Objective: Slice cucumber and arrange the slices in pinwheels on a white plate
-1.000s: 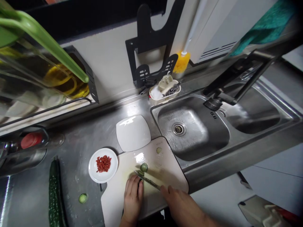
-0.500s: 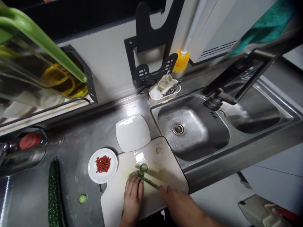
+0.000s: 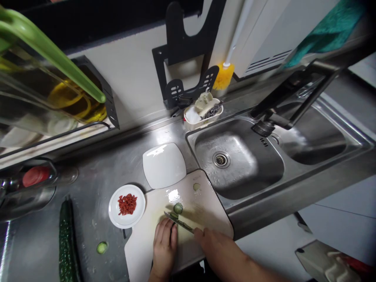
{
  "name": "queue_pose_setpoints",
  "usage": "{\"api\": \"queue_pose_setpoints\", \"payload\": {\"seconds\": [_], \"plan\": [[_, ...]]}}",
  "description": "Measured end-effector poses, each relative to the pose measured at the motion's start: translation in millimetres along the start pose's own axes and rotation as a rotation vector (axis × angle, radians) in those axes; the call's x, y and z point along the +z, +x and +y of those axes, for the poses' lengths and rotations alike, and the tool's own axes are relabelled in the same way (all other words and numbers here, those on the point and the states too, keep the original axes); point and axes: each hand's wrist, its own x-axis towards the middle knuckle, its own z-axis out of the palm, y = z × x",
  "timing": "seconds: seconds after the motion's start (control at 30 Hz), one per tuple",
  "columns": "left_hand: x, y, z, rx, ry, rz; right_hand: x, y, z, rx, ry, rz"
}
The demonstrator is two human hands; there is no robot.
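My right hand point(image 3: 213, 243) grips a kitchen knife point(image 3: 185, 225) by its handle. Its blade lies low across the cutting board point(image 3: 205, 196), tip toward the upper left, with bits of green cucumber along it. Just left of the blade, my left hand point(image 3: 165, 241) is curled over a piece of cucumber; the fingers hide most of it, and a dark sliver shows beside the thumb. Beyond the blade sits a cut cucumber slice point(image 3: 178, 208). A thin pale slice point(image 3: 196, 187) lies near the board's far right corner.
A white square plate point(image 3: 164, 166) overlaps the board's far edge. Left of it, a round plate point(image 3: 112, 213) holds chopped red bits. A whole cucumber point(image 3: 67, 239) and a cucumber end point(image 3: 102, 247) lie on the counter. The sink point(image 3: 243, 176) with its faucet point(image 3: 263, 127) borders the right.
The view has shifted very slightly. The knife and my right hand have moved a little to the left, toward my left hand; the slices on the board stay where they were.
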Motion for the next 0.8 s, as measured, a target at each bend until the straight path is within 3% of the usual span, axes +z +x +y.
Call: {"api": "queue_pose_setpoints", "payload": {"seconds": [0.47, 0.8], "plan": [[-0.5, 0.6, 1.4, -0.018, -0.018, -0.008, -3.6, 10.8, -7.0, 0.015, -0.027, -0.096], [-1.1, 1.7, 2.5, 0.0, -0.006, -0.019, 6.2, 21.2, -10.5, 0.036, -0.042, -0.054]]}}
